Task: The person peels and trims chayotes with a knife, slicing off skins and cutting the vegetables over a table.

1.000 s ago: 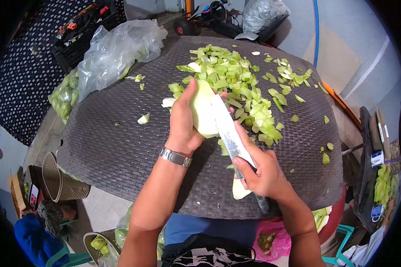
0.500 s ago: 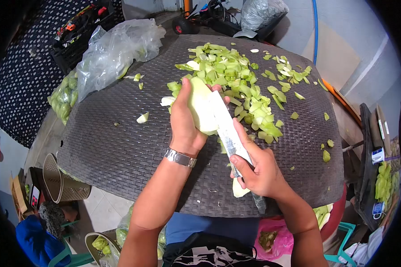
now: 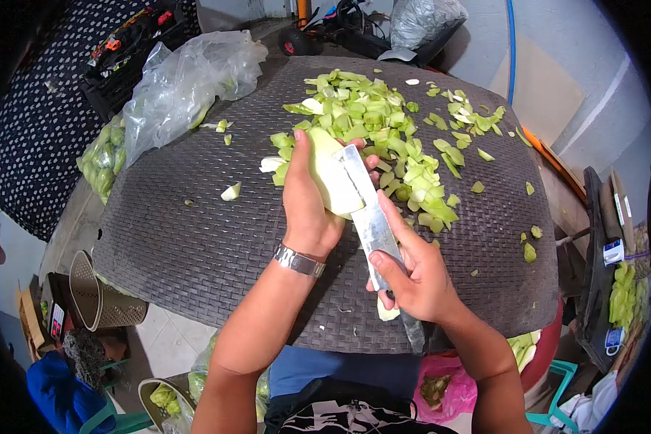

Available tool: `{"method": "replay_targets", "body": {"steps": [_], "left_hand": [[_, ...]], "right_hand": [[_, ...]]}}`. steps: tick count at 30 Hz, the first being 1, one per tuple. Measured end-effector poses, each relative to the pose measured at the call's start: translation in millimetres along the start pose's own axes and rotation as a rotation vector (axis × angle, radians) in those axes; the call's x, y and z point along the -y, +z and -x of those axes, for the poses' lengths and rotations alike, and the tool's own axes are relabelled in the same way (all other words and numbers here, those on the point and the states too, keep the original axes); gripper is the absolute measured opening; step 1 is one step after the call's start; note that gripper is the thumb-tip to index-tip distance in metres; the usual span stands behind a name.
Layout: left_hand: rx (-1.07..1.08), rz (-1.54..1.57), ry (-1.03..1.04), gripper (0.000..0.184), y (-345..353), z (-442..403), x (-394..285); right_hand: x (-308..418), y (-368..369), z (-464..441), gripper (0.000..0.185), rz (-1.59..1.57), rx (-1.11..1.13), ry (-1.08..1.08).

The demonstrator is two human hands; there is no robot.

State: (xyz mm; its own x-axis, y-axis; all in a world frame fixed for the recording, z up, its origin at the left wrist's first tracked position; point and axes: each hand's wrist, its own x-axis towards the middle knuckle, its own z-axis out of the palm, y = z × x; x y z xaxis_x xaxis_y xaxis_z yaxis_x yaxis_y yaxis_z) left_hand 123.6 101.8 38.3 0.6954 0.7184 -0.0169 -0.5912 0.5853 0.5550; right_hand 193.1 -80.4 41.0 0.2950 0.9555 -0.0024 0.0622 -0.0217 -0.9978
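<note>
My left hand (image 3: 310,195), a metal watch on its wrist, is wrapped round a peeled pale-green fruit (image 3: 329,170) above the table. My right hand (image 3: 412,278) grips a broad-bladed knife (image 3: 372,220), thumb pressed on the blade near the handle. The blade lies along the fruit's right side, and a dark slit shows in the flesh beside it. Behind the hands spreads a heap of green peelings (image 3: 372,112). A pale piece (image 3: 388,309) lies on the table under my right hand, partly hidden.
The dark woven-top table (image 3: 195,253) carries a clear plastic bag (image 3: 195,79) at the left, beside a bag of green fruits (image 3: 103,159). More peelings (image 3: 470,119) are scattered at the right. Below the front edge are a pink bag (image 3: 456,390) and a basket (image 3: 152,398).
The knife blade has turned and shifted slightly on the fruit, and a slit now shows beside it. My left hand and the fruit have moved a little right.
</note>
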Motion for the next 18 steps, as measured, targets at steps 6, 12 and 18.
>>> {"method": "replay_targets", "body": {"steps": [6, 12, 18], "left_hand": [[-0.121, 0.074, 0.076, 0.049, -17.8, -14.7, -11.7], [-0.067, 0.273, -0.037, 0.061, -15.9, -10.3, -21.8], [0.151, 0.306, -0.032, 0.059, -24.1, -6.1, -12.6]], "right_hand": [[12.8, -10.4, 5.9, 0.073, 0.058, -0.07, 0.13], [28.4, -15.9, 10.7, 0.065, 0.26, -0.04, 0.068], [16.7, -9.0, 13.4, 0.062, 1.042, -0.102, -0.277]]}}
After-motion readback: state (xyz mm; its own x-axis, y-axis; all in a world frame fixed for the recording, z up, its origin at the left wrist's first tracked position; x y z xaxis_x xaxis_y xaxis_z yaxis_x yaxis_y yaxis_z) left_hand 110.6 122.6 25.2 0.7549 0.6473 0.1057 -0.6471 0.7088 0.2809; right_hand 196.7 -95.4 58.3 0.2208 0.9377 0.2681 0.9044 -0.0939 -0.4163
